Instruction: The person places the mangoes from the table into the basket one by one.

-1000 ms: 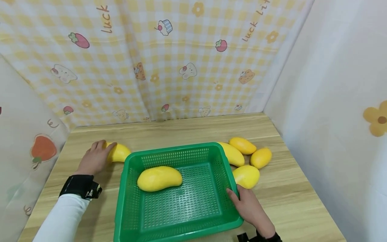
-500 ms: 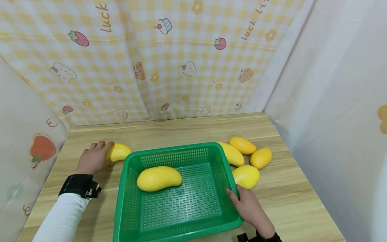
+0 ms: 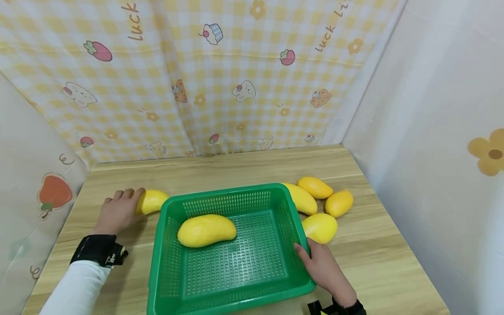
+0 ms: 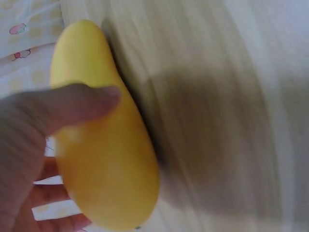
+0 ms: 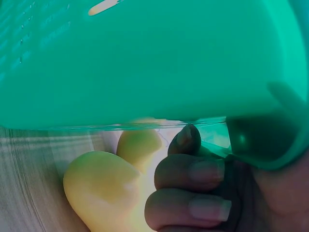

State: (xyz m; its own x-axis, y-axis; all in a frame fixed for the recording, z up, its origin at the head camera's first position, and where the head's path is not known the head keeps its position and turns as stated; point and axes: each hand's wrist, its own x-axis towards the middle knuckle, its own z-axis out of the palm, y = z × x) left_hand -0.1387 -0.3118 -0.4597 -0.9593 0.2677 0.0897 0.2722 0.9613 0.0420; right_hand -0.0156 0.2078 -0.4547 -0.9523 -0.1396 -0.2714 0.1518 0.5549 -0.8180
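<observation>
My left hand (image 3: 118,212) grips a yellow mango (image 3: 152,202) lying on the table, left of the green basket. The left wrist view has the thumb laid across this mango (image 4: 108,169), with other fingers along its far side. My right hand (image 3: 326,267) holds the right rim of the green plastic basket (image 3: 232,191), thumb on the inner side. Seen from the right wrist, its fingers (image 5: 190,171) curl beneath the rim. One large mango (image 3: 206,230) rests inside the basket, toward its left wall.
Right of the basket lie a long yellow mango (image 3: 301,199), partly hidden by the rim, a rounder yellow mango (image 3: 320,228) and two smaller orange-yellow mangoes, one farther back (image 3: 315,187) and one at right (image 3: 339,203). Cloth walls enclose the wooden table (image 3: 378,245).
My left hand has shifted slightly left and toward me, and its mango has moved a little the same way. The right hand and the basket stay in place.
</observation>
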